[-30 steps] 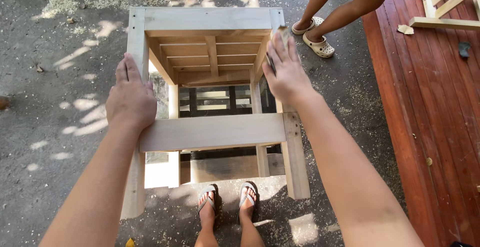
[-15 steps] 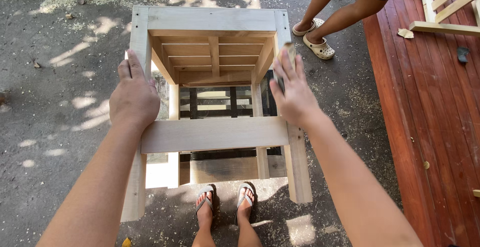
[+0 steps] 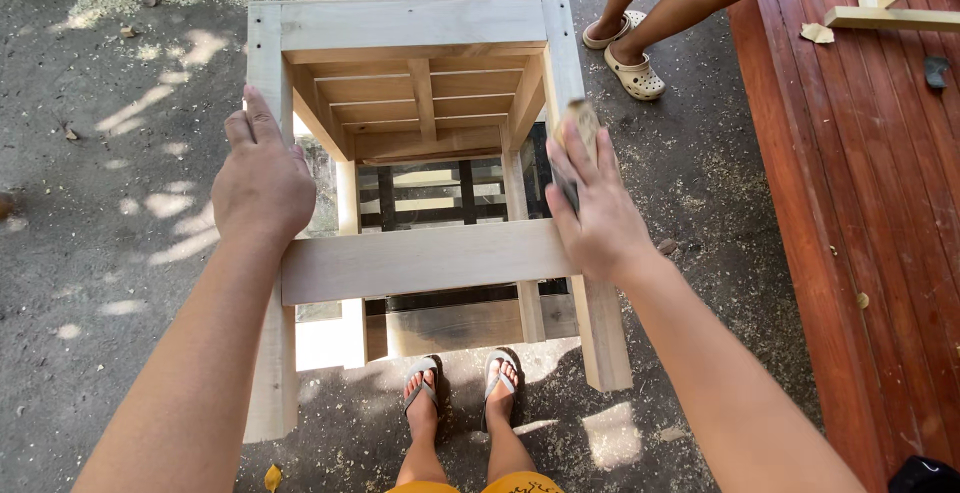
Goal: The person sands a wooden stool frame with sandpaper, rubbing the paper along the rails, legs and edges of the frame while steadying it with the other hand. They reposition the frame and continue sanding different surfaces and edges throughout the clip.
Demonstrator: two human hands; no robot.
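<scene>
the bare wooden frame (image 3: 420, 253), a small unfinished table or stool turned upside down, stands on the ground right in front of me with its legs pointing up toward my face. my left hand (image 3: 262, 181) lies flat and open on the top of the near left leg (image 3: 270, 83), fingers spread, gripping nothing. my right hand (image 3: 592, 215) is on the near right leg (image 3: 568, 73), fingers closed around a small block of sanding material (image 3: 583, 125) pressed against the wood; it is blurred, so i cannot tell its exact kind. the two hands are well apart, one on each side of the frame, with the near cross rail (image 3: 425, 259) between them. my feet in flip-flops (image 3: 460, 388) show below, just under the rail. around the frame is grey concrete floor (image 3: 110, 253) dusted with sawdust. to the right runs a red wooden deck (image 3: 860, 203), and another person's legs in pale clogs (image 3: 628, 58) stand beyond the frame.
</scene>
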